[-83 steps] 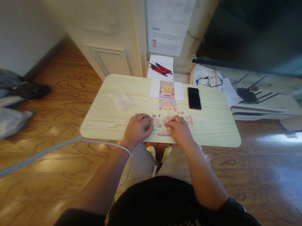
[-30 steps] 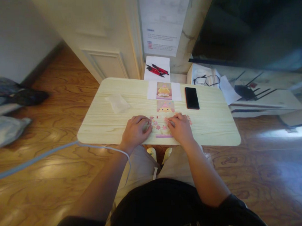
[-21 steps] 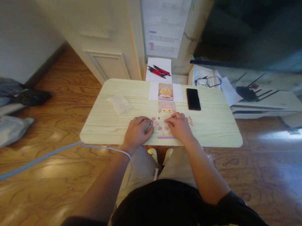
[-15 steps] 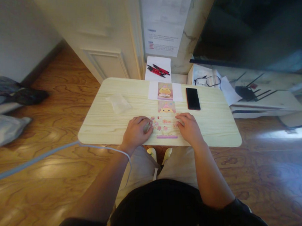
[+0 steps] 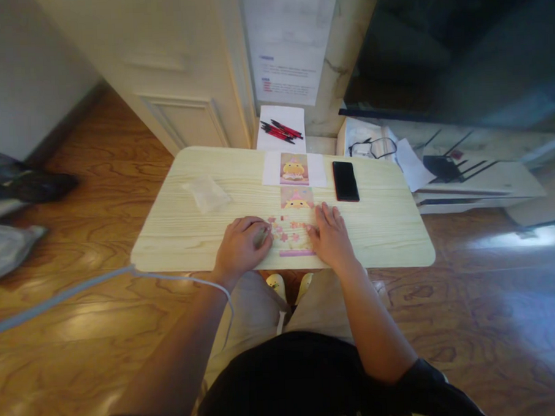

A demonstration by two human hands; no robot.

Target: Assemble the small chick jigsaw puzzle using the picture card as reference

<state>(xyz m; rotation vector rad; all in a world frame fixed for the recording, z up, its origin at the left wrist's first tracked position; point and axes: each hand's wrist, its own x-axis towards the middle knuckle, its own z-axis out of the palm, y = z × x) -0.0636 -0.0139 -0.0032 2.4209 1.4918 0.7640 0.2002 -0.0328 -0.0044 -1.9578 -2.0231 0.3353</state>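
Note:
Several small pink puzzle pieces point(image 5: 285, 231) lie scattered near the front edge of a pale wooden table point(image 5: 190, 224). A partly joined section with a yellow duck point(image 5: 296, 198) sits just behind them, and a purple strip point(image 5: 290, 253) lies in front. My left hand point(image 5: 240, 246) rests curled on the table left of the pieces, its fingers closed over something greyish I cannot make out. My right hand point(image 5: 330, 235) lies flat to the right of the pieces, fingers stretched forward on the table.
A reference picture of the duck on white paper point(image 5: 293, 169) lies at the table's back edge, a black phone point(image 5: 345, 180) to its right, a crumpled clear bag point(image 5: 205, 193) at left. Red and black pens point(image 5: 281, 130) lie behind. A white cable point(image 5: 79, 290) runs from my left wrist.
My right hand went from pinching among the pieces to the right, then came back and now lies flat with fingers stretched. My left hand stayed curled in place. The camera shifted slightly.

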